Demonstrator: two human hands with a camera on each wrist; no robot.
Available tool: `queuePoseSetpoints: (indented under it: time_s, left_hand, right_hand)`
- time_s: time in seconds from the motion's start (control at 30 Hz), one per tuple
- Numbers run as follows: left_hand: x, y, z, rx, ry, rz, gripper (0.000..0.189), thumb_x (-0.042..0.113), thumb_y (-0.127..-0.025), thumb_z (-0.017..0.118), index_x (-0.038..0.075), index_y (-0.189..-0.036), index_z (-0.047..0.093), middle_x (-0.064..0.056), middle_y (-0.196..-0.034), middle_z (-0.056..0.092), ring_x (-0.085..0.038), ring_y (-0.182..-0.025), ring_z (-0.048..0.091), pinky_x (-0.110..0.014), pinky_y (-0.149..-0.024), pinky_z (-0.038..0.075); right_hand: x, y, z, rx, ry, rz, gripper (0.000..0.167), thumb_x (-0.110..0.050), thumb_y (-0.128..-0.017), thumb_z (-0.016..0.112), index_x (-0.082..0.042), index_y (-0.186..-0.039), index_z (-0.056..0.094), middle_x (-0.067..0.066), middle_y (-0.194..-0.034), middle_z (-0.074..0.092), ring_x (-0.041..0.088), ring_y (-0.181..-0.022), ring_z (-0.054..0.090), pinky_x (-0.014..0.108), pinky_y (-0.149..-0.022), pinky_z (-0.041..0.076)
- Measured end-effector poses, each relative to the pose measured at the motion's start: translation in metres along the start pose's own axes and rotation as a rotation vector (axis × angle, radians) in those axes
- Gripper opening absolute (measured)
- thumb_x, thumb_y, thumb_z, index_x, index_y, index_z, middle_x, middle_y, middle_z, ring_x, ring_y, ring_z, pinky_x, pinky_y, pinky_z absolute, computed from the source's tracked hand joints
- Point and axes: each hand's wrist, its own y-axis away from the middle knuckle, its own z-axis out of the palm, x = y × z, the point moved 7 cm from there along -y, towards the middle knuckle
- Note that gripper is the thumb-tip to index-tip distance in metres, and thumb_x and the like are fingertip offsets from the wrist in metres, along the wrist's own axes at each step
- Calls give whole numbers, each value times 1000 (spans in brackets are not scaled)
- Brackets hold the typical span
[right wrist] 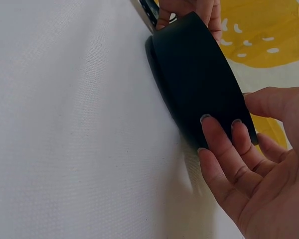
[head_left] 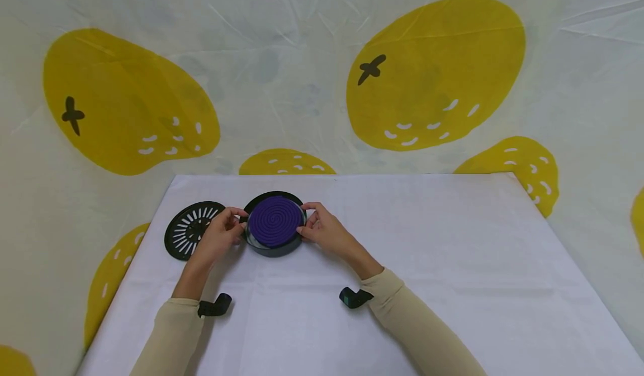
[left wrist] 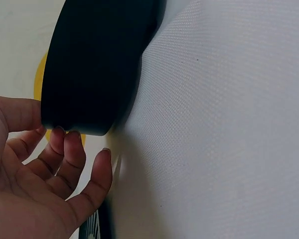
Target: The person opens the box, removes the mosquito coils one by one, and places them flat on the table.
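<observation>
A round black mosquito coil tin [head_left: 275, 251] stands at the back left of the table, with a purple spiral mosquito coil [head_left: 275, 222] lying in its opening. My left hand [head_left: 217, 239] grips the tin's left side; in the left wrist view the thumb is at the rim and fingertips touch the dark wall [left wrist: 97, 69]. From the right, my right hand [head_left: 329, 233] holds the opposite side, thumb at the rim and fingers against the wall [right wrist: 194, 74]. The wrist views do not show the coil.
A black slotted lid [head_left: 173, 236] lies left of the tin, partly behind my left hand. White cloth [head_left: 427, 253] covers the table. Behind hangs a pale curtain [head_left: 282, 74] with large yellow fruit prints.
</observation>
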Motion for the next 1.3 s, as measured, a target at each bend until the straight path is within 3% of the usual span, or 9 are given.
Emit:
queuePoseSetpoints:
  time_s: [0.17,0.27,0.5,0.87,1.3]
  left_hand:
    - [3,1,1,-9,0,-11,32,-1,-98,58,-3,-130,54,-7,-89,45,-16,-72,51,-32,-62,52]
    - [-4,-3,1,-1,-3,-6,31,-1,-98,58,-1,-129,54,-7,-88,44,-15,-69,50,-31,-62,51]
    - [-5,-4,1,6,1,-7,30,-1,-98,58,-1,-127,54,-7,-88,44,-16,-70,50,-31,-61,51]
    - [-6,-4,1,8,11,-8,30,-2,-98,58,-1,-128,55,-7,-88,45,-19,-74,52,-30,-61,51]
    - [-7,-5,0,1,33,-33,32,0,-98,58,-1,-130,54,-8,-89,45,-20,-75,52,-30,-62,50]
  right_hand:
    - [1,-1,1,1,-13,-1,58,-11,-93,72,-9,-145,44,7,-92,58,24,-76,67,23,-62,45]
    - [1,-1,1,1,-19,2,58,-11,-93,72,-10,-145,44,7,-92,58,26,-78,67,24,-62,45]
    - [0,0,0,1,-12,-2,57,-11,-94,71,-10,-144,44,8,-92,59,29,-80,68,23,-62,46]
    - [-4,1,0,2,0,-8,58,-11,-94,71,-8,-145,44,8,-92,58,24,-78,68,24,-61,45]
    - [-3,0,0,2,20,-2,57,-13,-94,71,-10,-144,45,8,-93,60,27,-79,68,24,-61,44]
